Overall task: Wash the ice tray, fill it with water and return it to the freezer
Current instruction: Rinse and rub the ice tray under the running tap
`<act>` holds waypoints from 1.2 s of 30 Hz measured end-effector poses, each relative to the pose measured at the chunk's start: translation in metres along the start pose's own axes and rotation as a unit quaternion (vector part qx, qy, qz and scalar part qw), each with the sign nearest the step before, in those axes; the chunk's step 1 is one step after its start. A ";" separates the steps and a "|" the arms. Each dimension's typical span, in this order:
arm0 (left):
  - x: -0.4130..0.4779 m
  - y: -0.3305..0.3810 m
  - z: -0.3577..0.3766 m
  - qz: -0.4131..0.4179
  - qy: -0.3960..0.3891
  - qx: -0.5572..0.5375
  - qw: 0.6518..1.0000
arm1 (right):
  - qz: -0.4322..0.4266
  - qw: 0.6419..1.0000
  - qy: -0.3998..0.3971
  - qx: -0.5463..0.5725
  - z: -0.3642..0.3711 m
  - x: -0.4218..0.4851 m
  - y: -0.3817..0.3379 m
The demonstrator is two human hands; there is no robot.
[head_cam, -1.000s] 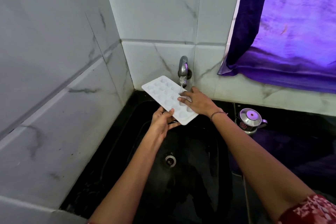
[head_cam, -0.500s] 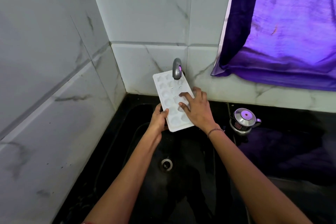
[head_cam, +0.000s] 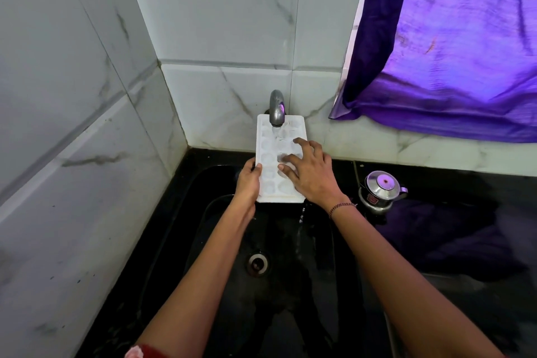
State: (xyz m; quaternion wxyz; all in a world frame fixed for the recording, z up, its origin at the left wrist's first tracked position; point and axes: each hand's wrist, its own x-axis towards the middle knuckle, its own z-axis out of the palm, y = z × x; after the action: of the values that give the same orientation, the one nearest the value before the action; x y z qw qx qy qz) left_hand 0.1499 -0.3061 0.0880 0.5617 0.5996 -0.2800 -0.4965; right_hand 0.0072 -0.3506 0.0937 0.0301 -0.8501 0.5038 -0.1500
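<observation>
A white ice tray [head_cam: 270, 154] is held lengthwise over the black sink [head_cam: 220, 241], its far end under the metal tap [head_cam: 276, 107]. Water runs from the tap onto the tray's cups and a thin stream drips off its near right corner. My left hand [head_cam: 249, 182] grips the tray's left edge near the front. My right hand [head_cam: 309, 173] lies on top of the tray with its fingers spread, fingertips pressing into the cups on the right side.
The sink drain [head_cam: 257, 263] is below the tray. A small steel kettle [head_cam: 380, 190] stands on the black counter to the right. A purple curtain [head_cam: 453, 52] hangs at the upper right. Marble tiled walls close in the left side and the back.
The tray has turned from a slant to point straight at the wall, its far end now under the tap. My right hand's fingers have moved across the cups.
</observation>
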 end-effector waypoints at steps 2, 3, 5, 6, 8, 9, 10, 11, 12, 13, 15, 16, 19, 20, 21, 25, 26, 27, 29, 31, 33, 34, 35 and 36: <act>0.002 0.000 -0.003 -0.001 0.009 -0.005 1.000 | -0.009 1.000 -0.011 -0.007 0.001 0.004 -0.003; 0.004 -0.001 -0.005 -0.002 0.014 -0.005 1.000 | -0.018 1.000 -0.019 -0.004 0.002 0.006 -0.004; 0.005 -0.003 -0.011 -0.004 0.027 0.000 1.000 | -0.033 0.999 -0.022 -0.008 0.004 0.010 -0.006; 0.006 -0.004 -0.013 -0.003 0.032 0.005 0.999 | -0.035 0.999 -0.016 -0.016 0.005 0.011 -0.007; 0.007 -0.006 -0.017 0.002 0.037 0.005 0.999 | -0.039 0.999 -0.008 -0.028 0.006 0.014 -0.013; 0.007 -0.006 -0.019 0.005 0.039 0.001 0.999 | -0.047 0.998 -0.011 -0.031 0.008 0.015 -0.015; 0.008 -0.007 -0.021 0.007 0.041 0.000 0.999 | -0.054 0.998 -0.017 -0.033 0.009 0.015 -0.016; 0.009 -0.006 -0.022 0.009 0.042 0.003 0.999 | -0.055 0.998 -0.020 -0.031 0.010 0.015 -0.017; 0.010 -0.006 -0.024 0.010 0.042 0.009 0.999 | -0.052 0.998 -0.018 -0.026 0.010 0.016 -0.017; 0.011 -0.006 -0.025 0.010 0.041 0.015 0.999 | -0.047 0.999 -0.007 -0.025 0.011 0.016 -0.018; 0.013 -0.006 -0.025 0.017 0.036 0.021 0.999 | -0.044 0.998 0.017 -0.034 0.012 0.014 -0.020; 0.014 -0.007 -0.026 0.020 0.035 0.023 0.999 | -0.048 0.998 0.016 -0.039 0.013 0.014 -0.021; 0.016 -0.008 -0.025 0.023 0.029 0.032 0.999 | -0.055 0.998 -0.002 -0.031 0.013 0.013 -0.017; 0.017 -0.010 -0.025 0.024 0.026 0.034 0.999 | -0.052 0.998 0.003 -0.031 0.012 0.013 -0.015; 0.017 -0.010 -0.024 0.026 0.023 0.036 0.999 | -0.049 0.998 0.011 -0.038 0.011 0.013 -0.014; 0.018 -0.009 -0.021 0.034 0.011 0.049 0.998 | -0.050 0.998 0.004 -0.041 0.007 0.009 -0.013; 0.018 -0.008 -0.021 0.035 0.005 0.054 0.998 | -0.051 0.998 -0.001 -0.038 0.006 0.008 -0.012; 0.017 -0.007 -0.020 0.034 -0.003 0.063 0.997 | -0.053 0.998 0.002 -0.037 0.004 0.006 -0.011; 0.019 -0.003 -0.018 0.031 -0.020 0.089 0.995 | -0.056 0.998 0.011 -0.036 0.001 0.004 -0.009; 0.021 0.002 -0.014 0.029 -0.032 0.113 0.993 | -0.063 0.997 0.014 -0.031 0.000 0.003 -0.009; 0.022 0.008 -0.010 0.028 -0.042 0.123 0.991 | -0.065 0.997 0.017 -0.032 -0.003 0.003 -0.008; 0.022 0.011 -0.009 0.028 -0.046 0.126 0.991 | -0.063 0.997 0.021 -0.030 -0.005 0.003 -0.007; 0.021 0.014 -0.008 0.029 -0.051 0.132 0.990 | -0.062 0.997 0.024 -0.028 -0.007 0.004 -0.005; 0.022 0.016 -0.007 0.031 -0.061 0.139 0.988 | -0.063 0.997 0.024 -0.029 -0.009 0.005 -0.005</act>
State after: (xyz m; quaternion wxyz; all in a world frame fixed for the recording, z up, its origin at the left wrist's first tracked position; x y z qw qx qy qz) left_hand 0.1672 -0.3264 0.0967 0.4694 0.6316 -0.3985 -0.4710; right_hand 0.0108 -0.3519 0.1044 -0.0166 -0.8770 0.4537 -0.1573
